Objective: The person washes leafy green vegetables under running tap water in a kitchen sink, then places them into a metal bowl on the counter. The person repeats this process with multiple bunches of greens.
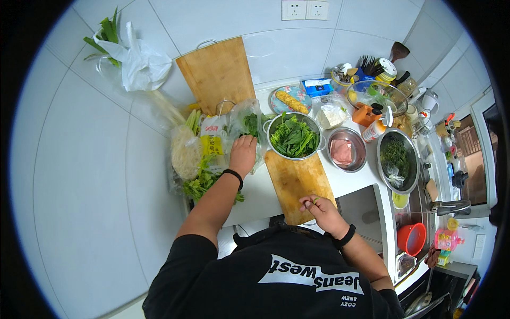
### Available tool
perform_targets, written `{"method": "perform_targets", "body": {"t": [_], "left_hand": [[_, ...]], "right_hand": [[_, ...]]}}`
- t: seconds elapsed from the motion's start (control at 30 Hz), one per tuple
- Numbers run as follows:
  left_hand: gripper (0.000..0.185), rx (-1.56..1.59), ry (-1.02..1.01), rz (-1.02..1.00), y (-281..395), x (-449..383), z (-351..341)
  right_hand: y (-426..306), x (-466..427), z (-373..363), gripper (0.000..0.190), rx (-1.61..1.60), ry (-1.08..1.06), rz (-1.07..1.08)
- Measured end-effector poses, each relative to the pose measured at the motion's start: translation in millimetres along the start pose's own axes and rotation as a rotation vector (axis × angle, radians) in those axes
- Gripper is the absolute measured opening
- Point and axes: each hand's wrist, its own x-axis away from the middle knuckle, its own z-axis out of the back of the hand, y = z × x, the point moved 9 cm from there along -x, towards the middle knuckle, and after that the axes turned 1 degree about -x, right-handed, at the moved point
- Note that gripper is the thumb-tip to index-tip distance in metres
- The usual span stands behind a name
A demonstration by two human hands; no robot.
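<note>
My left hand (243,154) rests on a clear plastic bag (241,115) of leafy greens; its fingertips are hard to make out, so I cannot tell whether they grip anything. Over the near end of a wooden cutting board (295,179), my right hand (318,210) has its fingers curled around a small green piece of vegetable (316,200). A white colander (320,137) full of cut leafy greens (295,136) stands at the board's far end. To its right a steel bowl (360,159) holds pink sliced meat (341,152).
Bagged noodles (186,149) and celery leaves (201,184) lie at the left. Another wooden board (219,71) leans on the wall. Behind the colander is a plate (277,104) with a yellow food roll. At the right are a steel basin (415,159) of greens, a spray bottle (374,130) and a red basin (411,238).
</note>
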Motion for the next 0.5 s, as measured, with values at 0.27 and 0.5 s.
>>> {"method": "perform_targets", "body": {"t": [0.27,0.5], "left_hand": [[0.055,0.085,-0.462,0.542,-39.7,32.6,-54.3],[0.073,0.015,-0.729,0.708,-51.4,50.0,-70.2]], "right_hand": [[10.0,2.6,4.0,0.025,-0.045,0.019,-0.027],[10.6,-0.5,5.1,0.026,0.013,-0.004,-0.015]]}}
